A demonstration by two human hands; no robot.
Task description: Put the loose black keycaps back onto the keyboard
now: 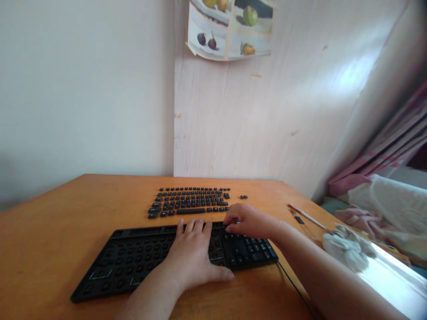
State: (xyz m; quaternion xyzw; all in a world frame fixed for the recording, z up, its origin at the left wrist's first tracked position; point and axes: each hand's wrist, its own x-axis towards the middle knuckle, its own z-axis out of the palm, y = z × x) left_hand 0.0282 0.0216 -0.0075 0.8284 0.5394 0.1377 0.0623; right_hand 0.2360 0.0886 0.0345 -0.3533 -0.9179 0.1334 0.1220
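A black keyboard [147,255] lies tilted across the desk's front, most of its left and middle part stripped of keycaps, with keys still seated at its right end. My left hand [191,258] spans the keyboard's middle, fingertips over the far edge and thumb along the near edge, gripping it. Bent fingers of my right hand [247,220] close at the far edge, right of the left hand; whatever lies between the fingertips is hidden. Beyond the keyboard, loose black keycaps [190,202] sit in rows, among them a long space bar [191,211].
Two small keycaps [244,197] sit apart at the right. A white pencil-like stick [307,216], a small dark piece [299,219] and a crumpled pale cloth [348,249] lie along the desk's right side. The keyboard's cable [295,286] runs toward me under my right forearm.
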